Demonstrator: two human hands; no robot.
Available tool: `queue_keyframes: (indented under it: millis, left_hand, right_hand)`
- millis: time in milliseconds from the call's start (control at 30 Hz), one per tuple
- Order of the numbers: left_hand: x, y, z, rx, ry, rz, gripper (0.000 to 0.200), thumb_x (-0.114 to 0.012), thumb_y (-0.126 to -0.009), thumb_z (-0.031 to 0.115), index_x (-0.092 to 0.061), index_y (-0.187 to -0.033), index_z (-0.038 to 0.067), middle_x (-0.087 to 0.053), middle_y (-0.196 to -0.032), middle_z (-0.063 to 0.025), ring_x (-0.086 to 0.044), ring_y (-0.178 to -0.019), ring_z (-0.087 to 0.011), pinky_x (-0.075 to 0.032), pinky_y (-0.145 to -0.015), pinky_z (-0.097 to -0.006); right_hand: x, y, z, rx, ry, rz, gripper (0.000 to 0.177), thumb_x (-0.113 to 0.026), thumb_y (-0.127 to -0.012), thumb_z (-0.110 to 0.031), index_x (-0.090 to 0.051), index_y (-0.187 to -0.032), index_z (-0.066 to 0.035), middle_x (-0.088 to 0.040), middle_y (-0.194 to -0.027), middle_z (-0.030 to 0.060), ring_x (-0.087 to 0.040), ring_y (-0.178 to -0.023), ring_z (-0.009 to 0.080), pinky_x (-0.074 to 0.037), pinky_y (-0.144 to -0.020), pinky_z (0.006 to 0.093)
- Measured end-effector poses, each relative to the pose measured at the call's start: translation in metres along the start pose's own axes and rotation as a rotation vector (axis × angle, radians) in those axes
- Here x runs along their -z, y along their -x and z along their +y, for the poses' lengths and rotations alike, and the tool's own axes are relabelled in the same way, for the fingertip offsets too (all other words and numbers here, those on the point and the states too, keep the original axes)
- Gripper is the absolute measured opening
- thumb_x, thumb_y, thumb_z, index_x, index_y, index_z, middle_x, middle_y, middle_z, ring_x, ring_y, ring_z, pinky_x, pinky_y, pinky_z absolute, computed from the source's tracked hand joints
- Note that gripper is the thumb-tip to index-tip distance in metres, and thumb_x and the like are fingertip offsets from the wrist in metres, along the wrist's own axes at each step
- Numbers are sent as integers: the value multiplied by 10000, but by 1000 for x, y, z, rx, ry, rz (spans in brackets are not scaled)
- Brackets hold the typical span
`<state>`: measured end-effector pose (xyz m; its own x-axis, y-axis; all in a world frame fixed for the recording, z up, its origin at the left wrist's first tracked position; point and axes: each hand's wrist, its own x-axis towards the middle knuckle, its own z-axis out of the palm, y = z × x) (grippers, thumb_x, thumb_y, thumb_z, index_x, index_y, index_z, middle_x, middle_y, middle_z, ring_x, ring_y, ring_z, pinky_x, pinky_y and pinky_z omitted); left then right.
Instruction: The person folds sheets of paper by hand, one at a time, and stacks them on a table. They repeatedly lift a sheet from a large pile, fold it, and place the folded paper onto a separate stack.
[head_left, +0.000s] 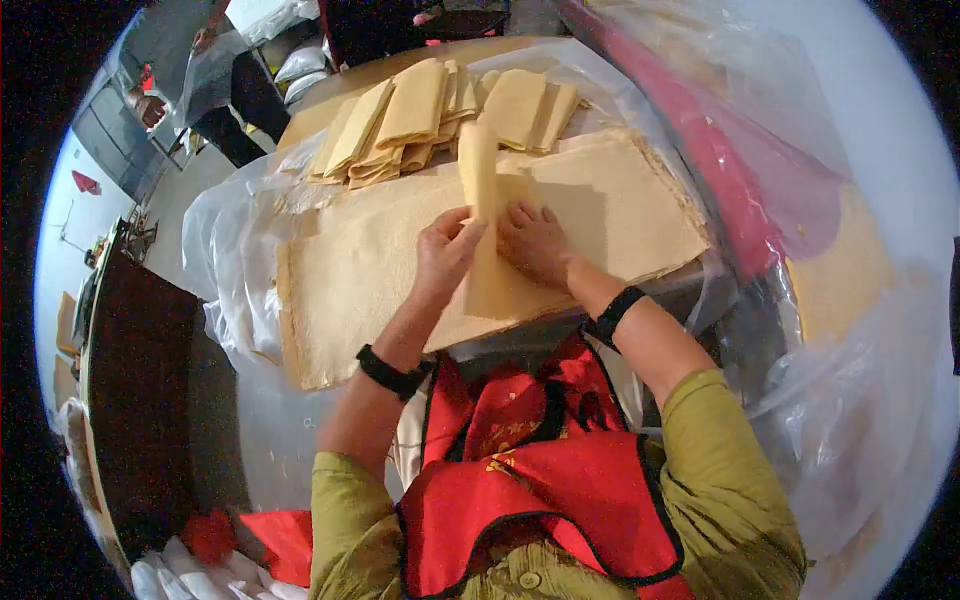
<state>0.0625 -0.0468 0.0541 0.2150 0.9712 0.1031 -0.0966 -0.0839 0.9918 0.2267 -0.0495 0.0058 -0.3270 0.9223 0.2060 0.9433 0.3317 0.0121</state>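
Observation:
A wide stack of thin pale-yellow sheets, which look like tofu skin, lies in front of me. My left hand pinches the edge of a folded tofu sheet between thumb and fingers. That part stands upright above the stack, while its lower part lies on the sheets below. My right hand rests palm down just right of the raised fold, its fingers spread and pressing on the sheet. Past my hands, folded tofu sheets lie in a loose pile on the far side of the stack.
Clear plastic film drapes around the stack. Pink material under plastic runs along the right, beside another yellow surface. A dark-sided bench stands at left. Another person stands at the far left.

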Motion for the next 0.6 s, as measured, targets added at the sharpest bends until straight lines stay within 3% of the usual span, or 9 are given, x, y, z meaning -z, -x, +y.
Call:
queue_keyframes:
  millis: [33, 100, 200, 267, 333, 400, 433, 533, 600]
  left_hand:
    - [-7, -2, 3, 30, -74, -4, 384, -596, -800, 227, -531, -1081, -25, -589, -857, -93, -546, -689, -116, -437, -582, -237]
    - [-8, -10, -21, -354, -342, 37, 435, -589, -796, 261, -511, -1122, -16, -510, -1102, -199, -528, -966, -223, -443, -762, -307]
    - [-17, -3, -38, -454, -580, 17, 489, -591, -775, 299, -497, -1154, 5, -356, -1266, -251, -360, -1179, -356, -351, -927, -396]
    - [-24, -6, -39, -530, -695, -28, 516, -597, -758, 310, -488, -1170, 19, -349, -1274, -254, -307, -1197, -410, -296, -967, -431]
    - [-32, -11, -41, -544, -746, -87, 552, -606, -738, 333, -478, -1188, 39, -337, -1287, -250, -277, -1196, -456, -259, -985, -472]
    - [-35, -14, -48, -523, -867, -144, 535, -581, -766, 326, -463, -1204, 44, -280, -1324, -250, -238, -1232, -428, -225, -1008, -448]
    - [-37, -17, -51, -515, -927, -173, 526, -568, -780, 323, -456, -1213, 46, -251, -1343, -250, -219, -1249, -415, -208, -1020, -435]
    - [-45, -15, -54, -423, -967, -193, 575, -545, -767, 417, -431, -1246, 119, -272, -1358, -180, -194, -1265, -392, -164, -988, -543]
    - [-44, -15, -58, -373, -944, -195, 604, -522, -766, 472, -405, -1270, 160, -254, -1379, -129, -164, -1284, -363, -125, -970, -600]
  right_hand:
    - [1, 0, 2, -7, 35, 7, 471, -481, -792, -295, -425, -1219, -105, -371, -1289, 118, -294, -1218, 297, -235, -974, 501]
    - [-18, -5, 17, -16, -258, 75, 488, -487, -781, -273, -415, -1228, -92, -365, -1300, 120, -298, -1219, 306, -230, -966, 527]
    - [-32, 0, 25, 70, -194, 145, 476, -428, -813, -293, -405, -1238, -78, -402, -1272, 146, -369, -1178, 304, -252, -955, 537]
    - [-35, -6, 29, 85, -118, 74, 522, -362, -842, -395, -372, -1270, -97, -409, -1267, 145, -389, -1165, 302, -255, -968, 525]
    - [-11, -7, 21, -193, -782, -63, 574, -286, -857, -483, -354, -1288, -111, -416, -1261, 138, -410, -1145, 303, -285, -963, 503]
    - [23, -1, 9, -798, -2166, -269, 634, -202, -857, -557, -349, -1292, -119, -422, -1253, 126, -432, -1118, 306, -344, -941, 469]
    - [24, 2, 10, -745, -2147, -220, 649, -185, -853, -572, -350, -1291, -123, -428, -1245, 125, -446, -1099, 308, -365, -924, 458]
    - [5, 1, 14, -604, -2216, -118, 657, -174, -848, -588, -360, -1284, -134, -462, -1201, 134, -486, -1043, 311, -404, -890, 448]
    - [2, 3, 17, -623, -2296, -173, 614, -194, -861, -552, -349, -1296, -147, -467, -1210, 110, -500, -1045, 275, -437, -856, 397]
